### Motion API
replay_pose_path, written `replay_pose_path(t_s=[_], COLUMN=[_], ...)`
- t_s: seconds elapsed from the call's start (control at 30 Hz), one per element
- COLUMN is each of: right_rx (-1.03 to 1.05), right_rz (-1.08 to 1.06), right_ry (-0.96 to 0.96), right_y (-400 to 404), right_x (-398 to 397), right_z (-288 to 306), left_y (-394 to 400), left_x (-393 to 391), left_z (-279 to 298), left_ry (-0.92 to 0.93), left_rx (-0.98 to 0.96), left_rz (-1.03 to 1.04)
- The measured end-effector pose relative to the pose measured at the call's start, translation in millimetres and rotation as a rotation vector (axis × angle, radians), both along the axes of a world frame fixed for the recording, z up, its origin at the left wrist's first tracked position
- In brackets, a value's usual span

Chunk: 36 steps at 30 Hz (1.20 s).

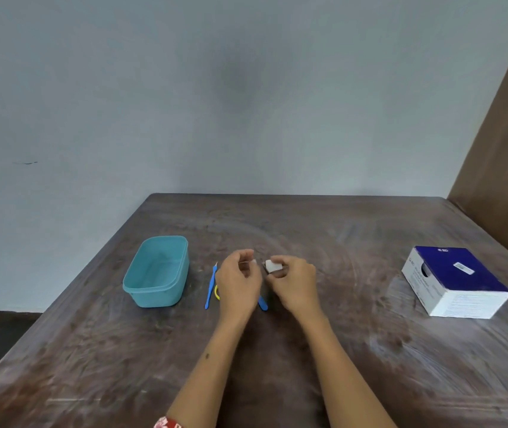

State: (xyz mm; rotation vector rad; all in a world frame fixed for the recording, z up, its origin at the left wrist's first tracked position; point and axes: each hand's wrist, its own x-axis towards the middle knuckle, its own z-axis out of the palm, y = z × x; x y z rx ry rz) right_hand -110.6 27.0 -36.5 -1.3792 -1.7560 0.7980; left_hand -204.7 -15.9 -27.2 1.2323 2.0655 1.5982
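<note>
Forearms (336, 362) stretch over the brown table (354, 239); the right hand (294, 282) pinches a small white squarish packet (272, 266) just above mid-table, the left hand (238, 278) curled beside it, grip unclear.

Looked like a plain home room, not a proper lab: scuffed wooden desk (308, 350) against a bare grey-blue wall (215, 88), a teal plastic tub (157, 296) and a blue-and-white carton (456, 279) on it.

The right hand (293, 282) pinches a small white pad (272, 266) over the table (354, 350). The left hand (239, 278) curls just beside it, its hold unclear.
</note>
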Motion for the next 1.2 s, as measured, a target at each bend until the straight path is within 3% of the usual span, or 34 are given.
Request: replay_pose_path(t_s=[0.27, 0.37, 0.63, 0.9, 1.2], right_rx=[-0.127, -0.142, -0.121, -0.141, 0.061], right_rz=[-0.137, -0.111, -0.024, -0.112, -0.181], right_ry=[0.664, 0.792, 0.767, 0.945, 0.756], right_y=[9, 11, 1, 2, 2], right_x=[19, 22, 22, 23, 20], right_z=[-24, -25, -23, -19, -18], left_y=[16, 19, 19, 18, 20], left_x=[26, 29, 27, 32, 36], left_z=[-19, -25, -24, -29, -28], left_ry=[0.082, -0.001, -0.523, -0.534, -0.462], left_rx=[0.087, 0.089, 0.138, 0.231, 0.216], left_rz=[-0.122, -0.215, -0.310, -0.271, -0.406])
